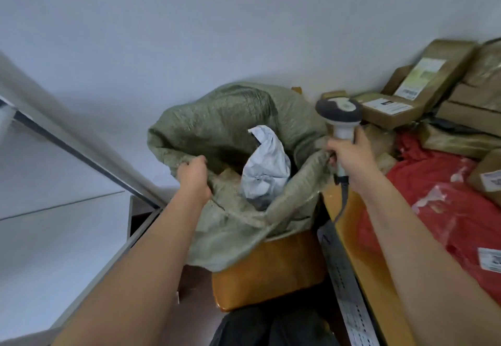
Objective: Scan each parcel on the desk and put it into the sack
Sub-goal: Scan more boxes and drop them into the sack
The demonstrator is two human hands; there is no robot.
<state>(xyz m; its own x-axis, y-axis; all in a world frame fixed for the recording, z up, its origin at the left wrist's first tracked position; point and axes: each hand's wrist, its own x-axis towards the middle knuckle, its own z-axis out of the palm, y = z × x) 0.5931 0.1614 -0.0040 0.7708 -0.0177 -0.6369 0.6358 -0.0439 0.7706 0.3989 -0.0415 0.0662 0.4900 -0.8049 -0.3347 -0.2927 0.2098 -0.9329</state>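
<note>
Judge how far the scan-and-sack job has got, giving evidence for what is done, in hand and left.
Done: a grey-white parcel already sits in the green sack. In hand: the left hand grips the sack's rim, while the right hand holds the scanner and pinches the opposite rim. Left: brown boxes and a red parcel remain on the desk.

Both bare forearms are reaching forward and slightly inward. The left hand (193, 173) is curling its fingers over the rim of the grey-green woven plastic sack (230, 118), knuckles up. The right hand (349, 156) is gripping the white handle of the grey-headed handheld barcode scanner (339, 112), the sack's opposite rim bunching just beside its fingers.
</note>
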